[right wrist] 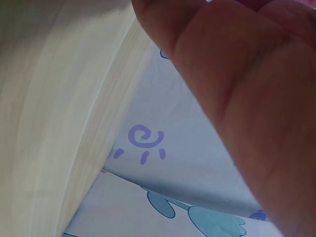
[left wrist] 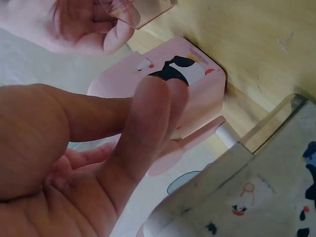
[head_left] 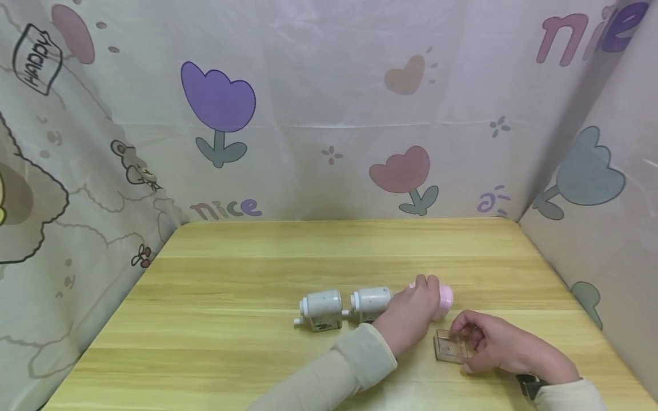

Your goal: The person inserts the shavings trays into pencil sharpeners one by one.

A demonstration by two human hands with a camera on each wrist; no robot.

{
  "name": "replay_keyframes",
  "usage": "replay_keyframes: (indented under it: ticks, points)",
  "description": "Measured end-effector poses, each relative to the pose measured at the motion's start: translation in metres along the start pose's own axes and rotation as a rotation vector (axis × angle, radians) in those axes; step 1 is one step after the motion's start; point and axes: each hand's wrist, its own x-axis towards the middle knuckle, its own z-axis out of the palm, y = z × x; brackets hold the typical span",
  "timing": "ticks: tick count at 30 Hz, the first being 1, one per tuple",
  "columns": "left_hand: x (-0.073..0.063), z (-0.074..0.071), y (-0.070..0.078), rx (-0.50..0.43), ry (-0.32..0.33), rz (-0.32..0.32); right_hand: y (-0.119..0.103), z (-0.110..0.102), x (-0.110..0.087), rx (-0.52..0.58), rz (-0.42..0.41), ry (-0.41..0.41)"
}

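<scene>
Two grey-white crank pencil sharpeners [head_left: 322,308] stand side by side on the table. To their right is a pink pencil sharpener [head_left: 444,301] with a printed animal picture, partly hidden by my left hand [head_left: 411,311]. In the left wrist view, the curled fingers [left wrist: 148,118] and thumb come together in front of its pink body; I cannot tell whether they grip it. My right hand [head_left: 490,342] holds a see-through brownish shavings drawer [head_left: 448,348] by its right side, thumb on the near edge and fingers on the far one, close over the table.
The wooden table [head_left: 221,337] runs back to a patterned cloth wall [head_left: 319,103], with cloth at both sides too. A grey-white sharpener [head_left: 374,301] stands just left of my left hand. A dark band [head_left: 530,386] circles my right wrist.
</scene>
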Motion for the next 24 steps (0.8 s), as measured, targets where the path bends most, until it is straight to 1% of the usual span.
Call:
replay_keyframes:
  ticks: [4, 10, 13, 17, 22, 24]
  points:
    - [-0.002, -0.002, 0.000, -0.020, -0.004, 0.009, 0.000, 0.000, 0.000, 0.014, 0.016, -0.001]
    - [-0.010, -0.009, 0.002, 0.014, 0.099, 0.050, 0.003, 0.001, 0.000, 0.008, -0.007, 0.002]
    - [-0.015, -0.017, 0.001, -0.038, 0.112, 0.071, 0.005, 0.002, 0.000, 0.004, -0.028, 0.003]
    - [-0.025, -0.032, -0.002, -0.148, 0.096, 0.081, 0.006, 0.001, 0.000, -0.010, -0.070, -0.017]
    - [-0.045, -0.051, -0.005, -0.240, 0.090, 0.111, 0.005, -0.001, -0.001, -0.008, -0.068, -0.034]
    - [-0.055, -0.057, -0.006, -0.257, 0.080, 0.124, 0.005, -0.002, -0.001, 0.007, -0.058, -0.047]
